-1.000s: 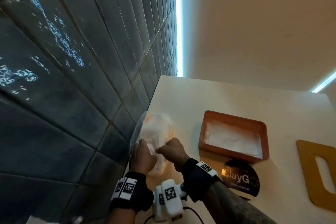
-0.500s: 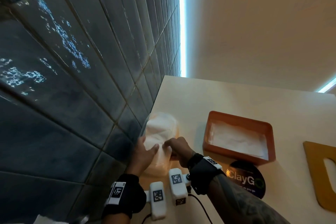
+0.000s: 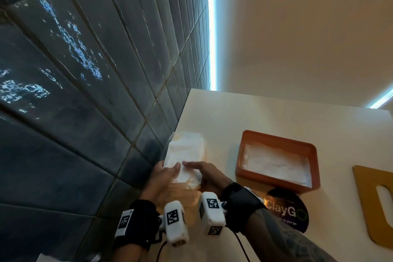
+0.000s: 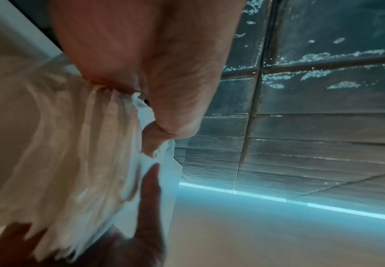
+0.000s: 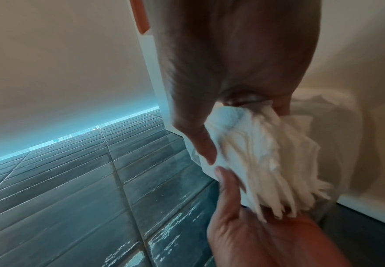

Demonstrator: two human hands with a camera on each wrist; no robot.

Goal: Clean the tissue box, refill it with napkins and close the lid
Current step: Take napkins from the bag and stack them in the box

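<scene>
A stack of white napkins (image 3: 184, 155) lies in a clear plastic wrap at the table's left edge by the wall. My left hand (image 3: 168, 173) and right hand (image 3: 197, 168) grip the stack's near end from either side, fingertips almost meeting on top. In the right wrist view my right hand (image 5: 200, 142) pinches the fanned napkins (image 5: 255, 153) with its thumb while the left palm supports them. The left wrist view shows the napkins (image 4: 84, 144) held under my left hand (image 4: 164, 108). The orange tissue box (image 3: 272, 182) stands open to the right, with white napkins inside. Its mustard lid (image 3: 385, 236) lies flat at the far right.
A dark tiled wall (image 3: 85, 91) runs close along the left of the cream table (image 3: 234, 117). A round black ClayGo sticker (image 3: 287, 212) sits on the table in front of the box.
Both hands went from curled fingers plucking at the wrap's near end to fingers stretched over the napkin stack, gripping it. More of the white stack shows.
</scene>
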